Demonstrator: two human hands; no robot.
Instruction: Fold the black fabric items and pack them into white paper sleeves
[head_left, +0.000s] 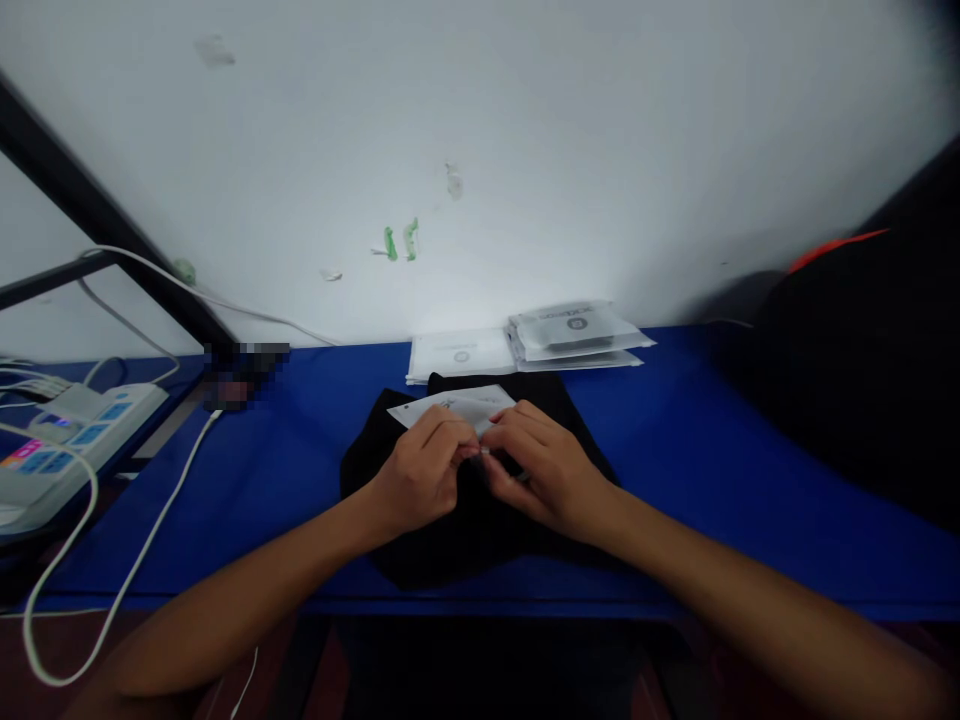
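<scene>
My left hand (426,468) and my right hand (553,466) meet over a folded black cloth (442,560) on the blue table (697,450). Between them is a frosted white plastic bag (474,400) with dark print, tilted up from the cloth. The fingers of both hands are closed in a pinch at its near edge, almost touching each other. A small light piece shows between the fingertips, too small to name. My hands hide the lower part of the bag.
Against the wall lie a flat frosted bag (454,357) and a stack of filled ones (577,325). At left are a power strip (90,435), a looping white cable (161,530) and a blurred-out dark object (244,378). A black bulk (862,370) with an orange edge stands at right.
</scene>
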